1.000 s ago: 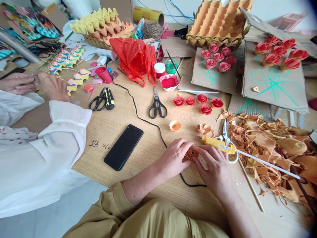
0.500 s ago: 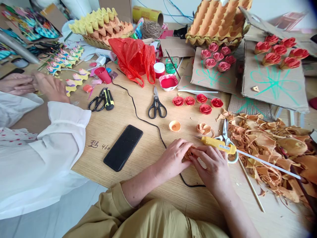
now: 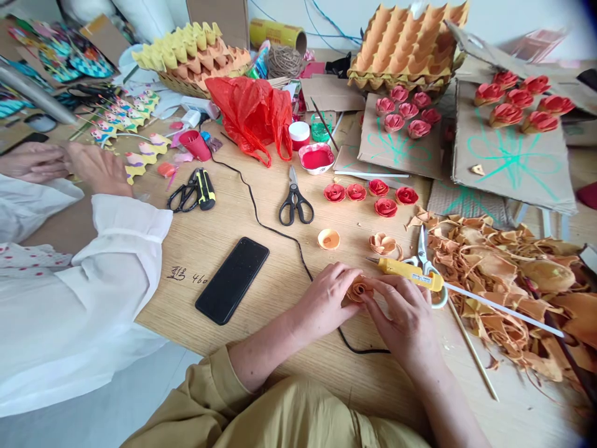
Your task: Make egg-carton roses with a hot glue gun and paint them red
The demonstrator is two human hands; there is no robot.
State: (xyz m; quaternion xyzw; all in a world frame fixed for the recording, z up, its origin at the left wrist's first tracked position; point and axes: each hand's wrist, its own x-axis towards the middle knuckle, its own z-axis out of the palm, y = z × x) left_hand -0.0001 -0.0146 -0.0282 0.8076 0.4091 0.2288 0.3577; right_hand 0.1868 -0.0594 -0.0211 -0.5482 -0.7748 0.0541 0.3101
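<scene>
Between my two hands is a small unpainted orange-tan rose (image 3: 358, 290), made of curled pulp-like pieces. My left hand (image 3: 333, 292) grips its left side with bent fingers. From the right, my right hand (image 3: 402, 306) pinches the rose's edge between thumb and fingers. Just beyond the hands lie a yellow hot glue gun (image 3: 410, 272) with a long white glue stick and white-handled scissors (image 3: 423, 249). A partly built tan flower (image 3: 383, 243) and a small tan cup (image 3: 329, 239) sit farther up the table.
Torn tan pulp pieces (image 3: 504, 292) are heaped at the right, beside a wooden stick (image 3: 473, 348). Red roses (image 3: 385, 207) stand near black scissors (image 3: 295, 199). A phone (image 3: 232, 280) and a black cord (image 3: 254, 208) lie left. A co-worker's hands (image 3: 93, 168) are at far left.
My right-hand fingers have shifted slightly off the rose, so its spiral centre shows more now. The view has moved a little; the other things lie as before.
</scene>
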